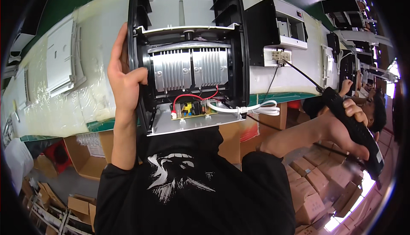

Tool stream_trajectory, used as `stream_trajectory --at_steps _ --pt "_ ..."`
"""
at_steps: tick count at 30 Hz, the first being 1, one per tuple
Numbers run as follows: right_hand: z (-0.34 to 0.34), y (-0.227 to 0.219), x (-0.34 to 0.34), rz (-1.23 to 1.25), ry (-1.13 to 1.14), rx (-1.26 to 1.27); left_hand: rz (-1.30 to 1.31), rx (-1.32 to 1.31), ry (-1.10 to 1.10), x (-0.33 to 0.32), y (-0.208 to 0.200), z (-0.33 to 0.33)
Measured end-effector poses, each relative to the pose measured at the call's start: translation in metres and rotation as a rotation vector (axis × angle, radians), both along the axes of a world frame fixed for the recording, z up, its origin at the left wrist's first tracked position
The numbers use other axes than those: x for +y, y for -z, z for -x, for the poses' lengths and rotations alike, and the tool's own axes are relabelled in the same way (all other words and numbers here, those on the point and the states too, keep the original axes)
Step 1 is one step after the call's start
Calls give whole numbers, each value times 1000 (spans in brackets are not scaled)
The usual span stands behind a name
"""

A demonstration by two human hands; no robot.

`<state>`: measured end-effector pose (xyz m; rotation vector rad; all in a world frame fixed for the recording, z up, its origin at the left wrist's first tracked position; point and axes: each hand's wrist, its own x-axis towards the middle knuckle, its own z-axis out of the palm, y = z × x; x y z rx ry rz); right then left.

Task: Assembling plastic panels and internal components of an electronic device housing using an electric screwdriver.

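In front of me stands a black-and-white appliance housing (244, 70), its open side showing two silver finned heatsinks (173, 70). Beneath them sit a small circuit board (188, 110), red wires and a coiled white power cord (268, 107). My left hand (124, 79) grips the housing's left wall, thumb over the front edge. Off to the right, my right hand (355, 114) is wrapped around a black electric screwdriver (348, 124). Its long thin bit slants up and left, the tip close to a small block of pale squares (281, 56) beside a second housing.
The second black-and-white housing (292, 25) stands right of mine on the bench. White panels (64, 57) lie stacked on the plastic-covered bench (96, 25) at left. Cardboard boxes (311, 201) are piled on the floor at lower right. Another person (371, 107) is at the far right.
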<state>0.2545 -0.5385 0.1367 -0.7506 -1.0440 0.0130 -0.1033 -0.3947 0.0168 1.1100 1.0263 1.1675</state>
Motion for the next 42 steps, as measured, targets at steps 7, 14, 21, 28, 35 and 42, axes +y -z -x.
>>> stream_trajectory --at_steps 7,14,21,28,35,42 --pt "-19 7 -9 -2 20 43 -30 45 -17 2 2 0" --pt "-31 22 2 113 35 0 -69 107 -42 4 5 -4" --pt "-29 -6 91 422 -3 -1 -79 92 -46 3 4 0" --pt "-7 -10 137 468 184 -86 -34 -41 -17 1 2 -2" --pt "-9 -23 74 461 -94 39 -26 -97 23 1 4 0" --pt "42 -101 88 133 -629 -252 2 -90 54 5 -4 3"
